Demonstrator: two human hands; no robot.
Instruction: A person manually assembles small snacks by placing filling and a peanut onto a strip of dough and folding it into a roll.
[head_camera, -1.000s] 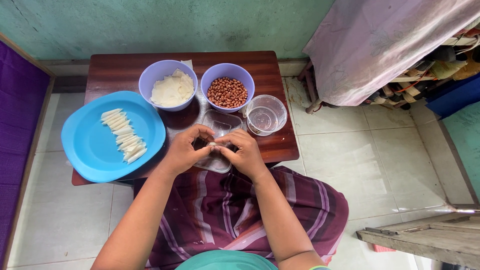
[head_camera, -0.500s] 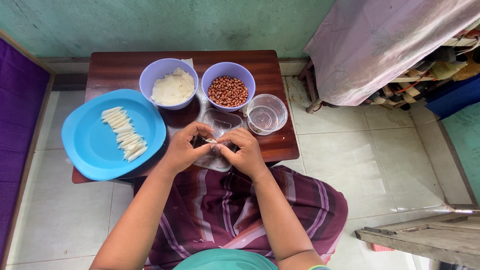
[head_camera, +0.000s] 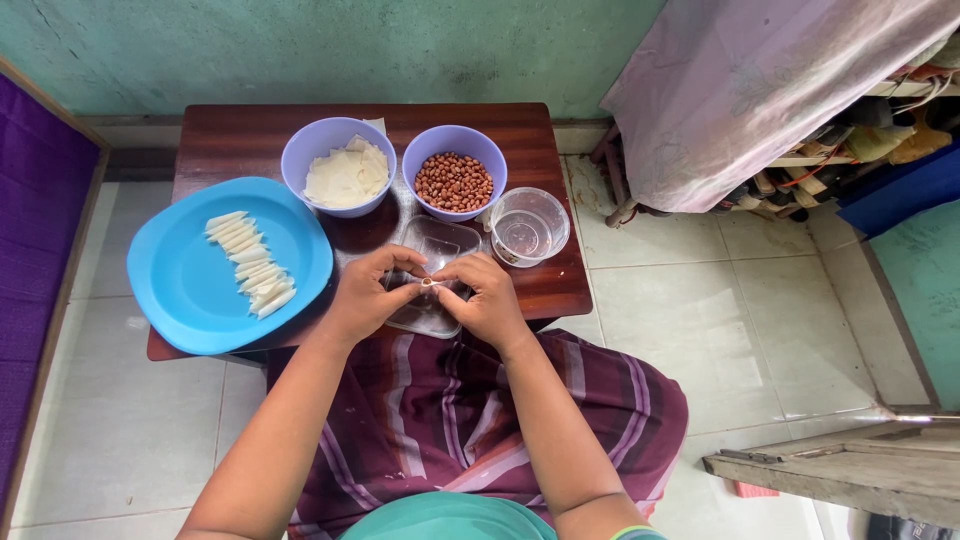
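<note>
Pale wrapper (head_camera: 428, 285) with a peanut at its tip is pinched between the left hand (head_camera: 368, 295) and right hand (head_camera: 487, 298), both closed on it, over the clear tray (head_camera: 437, 246), so spills are caught, with the peanut bowl (head_camera: 454, 182) just beyond the tray for easy reach.

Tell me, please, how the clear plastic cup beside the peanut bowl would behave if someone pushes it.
The clear plastic cup looks thin-walled and almost empty, so it probably slides or tips easily. It stands near the wooden table edge, so a push outward might send it off.
</note>
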